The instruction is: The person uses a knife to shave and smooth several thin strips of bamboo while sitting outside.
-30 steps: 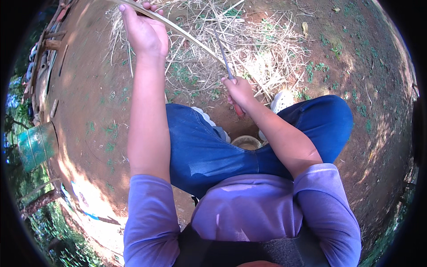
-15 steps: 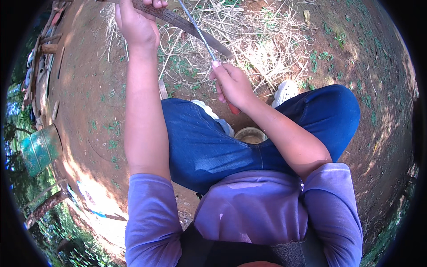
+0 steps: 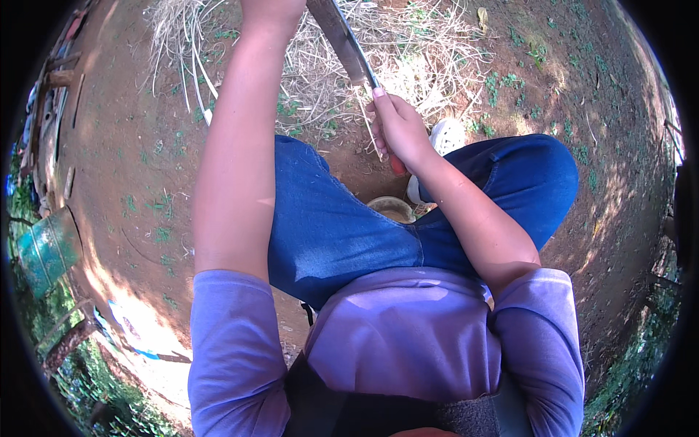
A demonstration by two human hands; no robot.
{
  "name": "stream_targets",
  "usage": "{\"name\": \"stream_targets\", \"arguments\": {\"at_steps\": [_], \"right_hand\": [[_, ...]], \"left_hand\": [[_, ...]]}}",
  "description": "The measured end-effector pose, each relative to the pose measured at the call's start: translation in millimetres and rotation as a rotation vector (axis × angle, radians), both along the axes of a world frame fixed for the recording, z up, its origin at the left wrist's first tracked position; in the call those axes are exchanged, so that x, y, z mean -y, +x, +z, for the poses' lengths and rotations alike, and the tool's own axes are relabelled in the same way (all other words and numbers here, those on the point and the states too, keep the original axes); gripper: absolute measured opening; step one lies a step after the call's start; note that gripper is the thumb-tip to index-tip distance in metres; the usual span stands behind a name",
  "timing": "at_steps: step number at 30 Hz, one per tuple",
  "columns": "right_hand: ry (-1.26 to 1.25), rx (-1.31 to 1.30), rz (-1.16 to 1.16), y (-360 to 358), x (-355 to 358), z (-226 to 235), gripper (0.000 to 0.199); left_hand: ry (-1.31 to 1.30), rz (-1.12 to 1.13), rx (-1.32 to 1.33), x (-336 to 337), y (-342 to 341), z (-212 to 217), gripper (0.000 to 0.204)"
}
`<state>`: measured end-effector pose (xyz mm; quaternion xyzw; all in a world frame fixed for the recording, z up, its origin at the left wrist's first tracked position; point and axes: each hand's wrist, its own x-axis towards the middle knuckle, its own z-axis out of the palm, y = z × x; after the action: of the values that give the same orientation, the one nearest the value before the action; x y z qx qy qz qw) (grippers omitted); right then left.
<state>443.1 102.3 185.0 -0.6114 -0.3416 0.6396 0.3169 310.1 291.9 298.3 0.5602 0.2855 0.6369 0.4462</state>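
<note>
I sit on bare earth in blue jeans (image 3: pixel 342 233) and a purple shirt. My right hand (image 3: pixel 399 130) is closed around a knife with a red handle (image 3: pixel 397 166). Its long flat blade (image 3: pixel 342 40) points up and away to the top edge of the view. A thin pale strip (image 3: pixel 370 109) runs beside my right thumb. My left arm stretches straight ahead, and only the wrist and heel of my left hand (image 3: pixel 273 9) show at the top edge, just left of the blade. Its fingers and whatever they hold are cut off.
Dry straw and thin cut strips (image 3: pixel 408 65) lie on the ground ahead. A round pale bowl (image 3: pixel 393 210) sits between my legs, near my white shoe (image 3: pixel 445 135). A green container (image 3: pixel 47 247) and wooden planks (image 3: pixel 58 80) stand at the left.
Both hands have moved up in the view. My left hand, earlier seen gripping a thin strip, has slid past the top edge. The blade now stands steeper.
</note>
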Motion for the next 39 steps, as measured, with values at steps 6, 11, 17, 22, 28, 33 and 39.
{"name": "stream_targets", "arguments": {"at_steps": [6,11,17,22,28,33,39], "right_hand": [[-0.198,-0.314,-0.146,2.8,3.2,10.2,0.053],[0.060,-0.041,-0.049,-7.2,1.0,33.8,0.051],[0.305,0.144,-0.007,-2.2,-4.3,20.2,0.049],[0.057,0.143,0.073,-6.2,-2.1,-15.3,0.050],[-0.148,-0.263,-0.071,-4.5,-10.0,-1.5,0.054],[0.070,0.068,-0.033,-16.7,-8.0,0.4,0.049],[0.432,0.116,-0.073,-22.8,-8.2,45.7,0.049]], "left_hand": [[0.029,0.007,-0.096,10.5,15.3,6.5,0.040],[0.011,0.027,-0.046,1.9,8.6,2.7,0.041],[0.166,0.278,-0.263,6.4,12.6,-9.2,0.043],[0.099,0.296,-0.284,4.9,-4.0,-10.4,0.041],[0.091,0.281,-0.206,-2.4,-1.2,-6.3,0.044],[0.085,0.291,-0.242,-10.5,-7.9,-10.9,0.044],[0.172,0.353,-0.273,-2.0,-7.3,-4.3,0.042]]}}
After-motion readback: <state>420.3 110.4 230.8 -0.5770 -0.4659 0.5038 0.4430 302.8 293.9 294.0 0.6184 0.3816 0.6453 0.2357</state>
